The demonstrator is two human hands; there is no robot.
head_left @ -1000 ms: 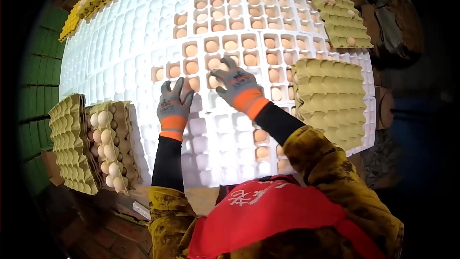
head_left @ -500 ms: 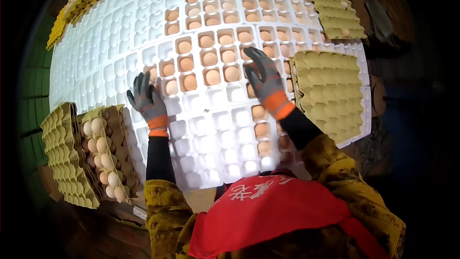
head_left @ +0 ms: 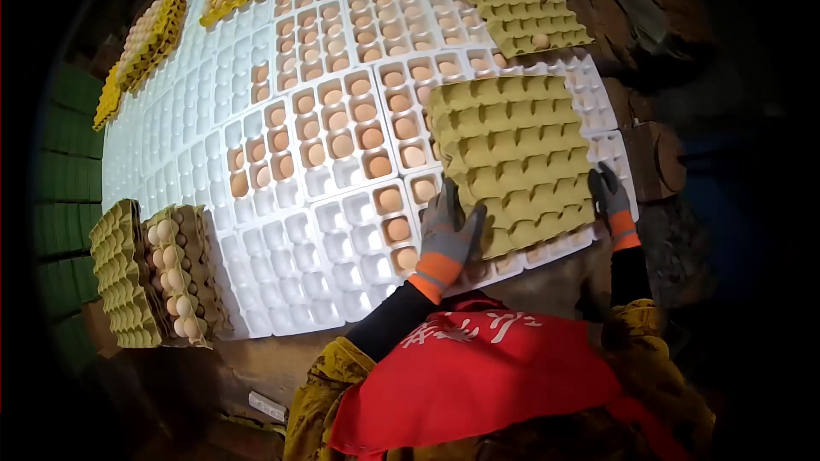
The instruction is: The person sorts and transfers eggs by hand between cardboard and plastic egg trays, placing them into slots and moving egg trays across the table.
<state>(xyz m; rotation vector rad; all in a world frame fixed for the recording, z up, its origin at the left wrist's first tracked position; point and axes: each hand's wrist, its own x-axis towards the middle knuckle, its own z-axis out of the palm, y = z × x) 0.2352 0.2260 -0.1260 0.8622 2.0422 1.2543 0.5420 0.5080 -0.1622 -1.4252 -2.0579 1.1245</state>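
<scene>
White trays (head_left: 270, 297) are lying beneath; left hand (head_left: 450, 229) and right hand (head_left: 611, 195) are flanking a carton (head_left: 517, 162), finger grip unclear.

We have a surface of white trays (head_left: 295, 269), some holding eggs (head_left: 342, 146), with pulp trays (head_left: 515, 162) along its right edge.

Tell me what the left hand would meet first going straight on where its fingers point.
The left hand would likely meet the large pulp tray at its left edge; depth is unclear, so it may already touch.
</scene>
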